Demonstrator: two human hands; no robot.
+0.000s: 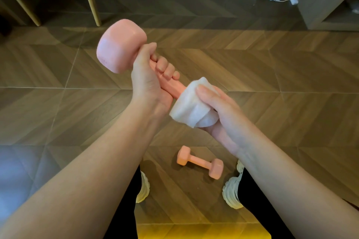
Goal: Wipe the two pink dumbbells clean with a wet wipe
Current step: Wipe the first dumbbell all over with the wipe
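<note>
The left hand (149,81) is clamping the pink dumbbell (120,44) steady by its handle while the right hand (223,120) is seemingly clasping its end through the wet wipe (191,107).

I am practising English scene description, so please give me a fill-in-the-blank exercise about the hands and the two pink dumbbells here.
1. The left hand grips the raised dumbbell by its ____.
2. The right hand wraps a white wet ____ around that dumbbell's lower end.
3. The second dumbbell lies on the ____, between the shoes.

Missing words: handle; wipe; floor.
</note>
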